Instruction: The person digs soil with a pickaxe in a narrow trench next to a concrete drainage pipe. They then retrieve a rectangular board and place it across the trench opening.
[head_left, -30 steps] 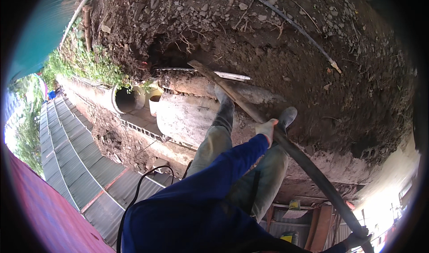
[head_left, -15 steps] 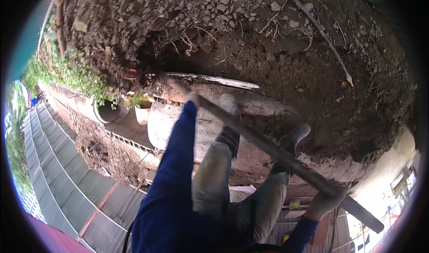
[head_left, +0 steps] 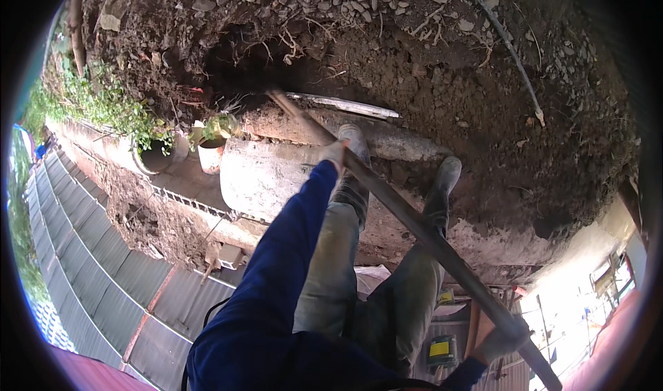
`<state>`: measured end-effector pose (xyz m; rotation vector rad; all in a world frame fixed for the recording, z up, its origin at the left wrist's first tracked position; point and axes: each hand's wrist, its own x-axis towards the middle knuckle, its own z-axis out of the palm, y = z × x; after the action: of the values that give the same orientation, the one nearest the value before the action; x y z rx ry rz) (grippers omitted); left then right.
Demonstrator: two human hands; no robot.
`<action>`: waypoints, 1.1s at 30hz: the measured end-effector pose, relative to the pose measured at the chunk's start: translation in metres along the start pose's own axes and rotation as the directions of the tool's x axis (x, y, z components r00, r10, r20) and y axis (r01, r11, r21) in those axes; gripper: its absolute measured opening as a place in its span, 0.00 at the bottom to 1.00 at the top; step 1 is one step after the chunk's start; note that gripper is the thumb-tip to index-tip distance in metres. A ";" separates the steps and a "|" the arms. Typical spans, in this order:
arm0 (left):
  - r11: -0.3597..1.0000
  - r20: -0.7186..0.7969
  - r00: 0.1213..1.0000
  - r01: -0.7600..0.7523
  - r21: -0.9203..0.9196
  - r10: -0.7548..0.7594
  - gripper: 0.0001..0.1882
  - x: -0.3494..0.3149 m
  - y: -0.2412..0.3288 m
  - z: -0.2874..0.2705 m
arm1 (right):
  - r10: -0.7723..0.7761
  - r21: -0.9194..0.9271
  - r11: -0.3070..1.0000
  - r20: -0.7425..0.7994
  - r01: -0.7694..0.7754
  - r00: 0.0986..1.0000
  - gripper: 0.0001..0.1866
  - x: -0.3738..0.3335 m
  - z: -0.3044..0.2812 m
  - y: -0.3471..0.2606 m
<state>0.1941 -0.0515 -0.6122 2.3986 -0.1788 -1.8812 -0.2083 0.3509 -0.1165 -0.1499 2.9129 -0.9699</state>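
Observation:
A long, thick wooden pole [head_left: 414,220] slants across my body from the dug soil at upper left down to the lower right. My left hand [head_left: 334,153] is wrapped round its upper part, with the arm stretched forward. Lower down, near the butt end, my right hand [head_left: 501,341] grips it beside my thigh. The pole's far end reaches the dark hollow [head_left: 242,63] in the earth bank; whether a tool head is fixed there is hidden in shadow. Close to that end lies a thin whitish strip [head_left: 352,106] along the foot of the soil.
My boots stand on a concrete ledge [head_left: 269,173] and the soil beside it. Roots and stones stick out of the bank [head_left: 414,87]. A pot [head_left: 211,155] with a plant and a round pipe opening [head_left: 155,158] are at left. Corrugated roofing [head_left: 131,253] lies below, lower left.
Both hands still hold the pole. Its far end and my left hand have moved right, while the butt end and my right hand have dropped lower. My right-side boot has shifted up and left.

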 end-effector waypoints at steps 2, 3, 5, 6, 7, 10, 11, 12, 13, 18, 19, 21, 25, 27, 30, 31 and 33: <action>0.999 -0.040 0.999 0.029 0.017 -0.029 0.20 -0.035 -0.025 0.044 | -0.335 -0.453 0.829 0.067 0.327 0.940 0.23 0.025 -0.045 0.006; 1.000 -0.022 1.000 0.020 0.003 -0.020 0.19 -0.049 -0.035 0.065 | -0.097 0.042 0.995 0.099 0.094 0.990 0.20 0.043 -0.066 0.006; 0.998 -0.004 1.000 -0.015 -0.058 0.015 0.17 -0.073 -0.050 0.099 | 0.205 0.547 0.806 0.099 -0.225 0.974 0.20 0.076 -0.099 0.013; 0.994 -0.008 0.999 -0.032 -0.101 0.031 0.16 -0.083 -0.057 0.113 | 0.171 0.442 0.875 0.096 -0.196 0.981 0.22 0.090 -0.112 0.017; 0.990 -0.033 0.999 -0.022 -0.138 0.018 0.15 -0.095 -0.066 0.123 | -0.075 -0.067 0.995 0.030 0.077 0.997 0.17 0.103 -0.122 0.024; 0.983 -0.042 0.999 -0.024 -0.182 0.017 0.14 -0.128 -0.080 0.153 | -0.519 -0.805 0.419 0.167 0.420 0.838 0.13 0.136 -0.135 0.040; 0.991 -0.041 0.999 0.002 -0.133 -0.008 0.14 -0.146 -0.086 0.162 | -0.530 -0.744 0.539 0.065 0.395 0.846 0.13 0.140 -0.138 0.040; 0.995 -0.037 0.999 0.022 -0.099 -0.026 0.14 -0.165 -0.091 0.172 | -0.531 -0.713 0.580 0.034 0.393 0.847 0.13 0.150 -0.141 0.035; 0.997 -0.041 0.998 0.042 -0.069 -0.045 0.14 -0.186 -0.090 0.183 | -0.532 -0.680 0.620 0.004 0.392 0.847 0.13 0.159 -0.145 0.026; 0.952 0.172 0.985 0.048 -0.302 0.005 0.16 -0.337 -0.077 0.238 | -0.556 0.051 0.831 0.033 0.554 0.830 0.16 0.222 -0.158 -0.072; 0.931 0.258 0.963 0.023 -0.365 0.077 0.17 -0.370 -0.074 0.241 | -0.580 0.736 0.609 0.161 0.294 0.799 0.18 0.235 -0.154 -0.096; 0.883 0.388 0.903 0.020 -0.468 0.186 0.21 -0.442 -0.074 0.235 | -0.544 0.972 0.233 0.166 -0.042 0.823 0.20 0.240 -0.147 -0.140; 0.764 0.497 0.632 -0.637 -0.104 0.595 0.32 -0.559 -0.090 0.146 | -0.536 0.941 0.336 0.221 -0.034 0.815 0.16 0.218 -0.109 -0.228; 0.544 0.380 0.513 -0.838 0.031 0.770 0.31 -0.603 -0.102 0.083 | -0.648 0.951 0.306 0.240 -0.041 0.723 0.17 0.190 -0.097 -0.266; 0.667 0.046 0.667 -0.737 -0.110 0.744 0.30 -0.653 -0.130 -0.008 | -0.786 0.952 0.306 0.246 0.010 0.567 0.19 0.152 -0.096 -0.317; 0.642 -0.076 0.664 -0.741 -0.198 0.743 0.31 -0.667 -0.140 -0.032 | -0.825 0.952 0.302 0.228 0.060 0.518 0.20 0.141 -0.096 -0.332; 0.527 -0.298 0.624 -0.776 -0.346 0.722 0.32 -0.697 -0.164 -0.072 | -0.860 0.957 0.287 0.240 0.039 0.450 0.22 0.119 -0.099 -0.358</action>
<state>0.1064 0.2118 0.0512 1.6683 -0.5978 -1.1805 -0.3105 0.1109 0.1737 -1.1879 1.2150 -1.7808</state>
